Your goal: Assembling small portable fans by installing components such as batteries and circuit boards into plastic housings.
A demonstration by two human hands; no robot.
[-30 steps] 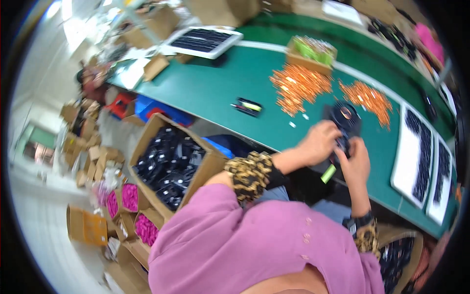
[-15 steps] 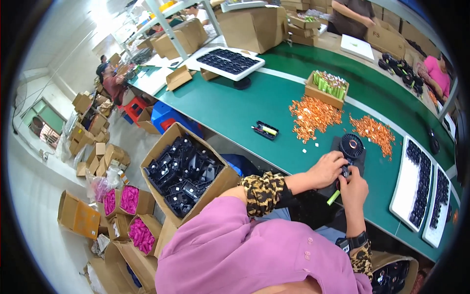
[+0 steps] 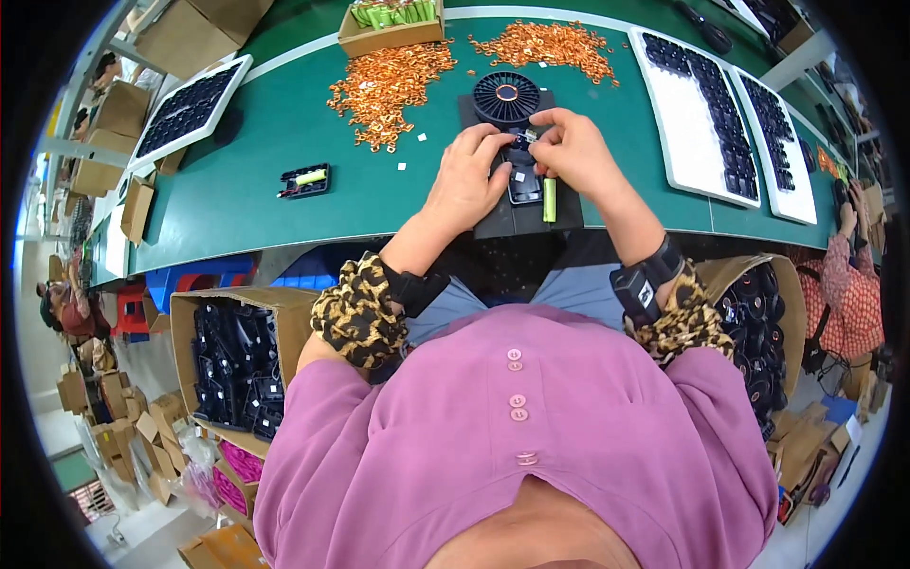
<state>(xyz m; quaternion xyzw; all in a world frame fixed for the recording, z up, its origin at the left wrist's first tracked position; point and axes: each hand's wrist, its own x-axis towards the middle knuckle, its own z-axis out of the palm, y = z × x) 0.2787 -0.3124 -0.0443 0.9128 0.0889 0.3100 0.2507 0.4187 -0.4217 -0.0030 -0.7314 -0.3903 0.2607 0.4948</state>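
On the green bench, just beyond the pinch, lies a black fan housing. Left hand and right hand both clench its small handle shell; a green battery rests just right. Steady, gentle pressure suits best, I'd say.

1. The view is swung down and squared onto the green table, which earlier ran slantwise.
2. The black fan part is now seen centred, with the left hand and right hand brought together over it.
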